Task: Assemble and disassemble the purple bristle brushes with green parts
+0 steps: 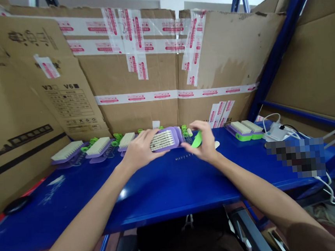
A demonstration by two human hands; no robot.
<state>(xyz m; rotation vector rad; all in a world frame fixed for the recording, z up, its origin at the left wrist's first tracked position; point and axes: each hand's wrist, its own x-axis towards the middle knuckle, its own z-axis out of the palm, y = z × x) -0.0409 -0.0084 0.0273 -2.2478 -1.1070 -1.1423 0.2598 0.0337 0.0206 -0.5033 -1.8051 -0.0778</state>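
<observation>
My left hand (140, 149) is wrapped round a purple brush (163, 140) with pale bristles, lifted over the blue table (161, 192). Just right of it, my right hand (205, 141) grips a bright green part (197, 139) between thumb and fingers. A small gap separates the green part from the brush. Beneath the hands, a row of small screws (184, 156) lies on the table. Green pieces (184, 130) rest behind the hands, and a pale rounded piece (217, 144) shows beside my right hand.
Several purple brushes (99, 146) and green clips (117, 139) line the table's back left. Two green and purple brushes (245, 129) lie at the back right, near a white charger (275, 131) with cables. Taped cardboard (140, 77) stands behind. A black object (17, 205) lies far left.
</observation>
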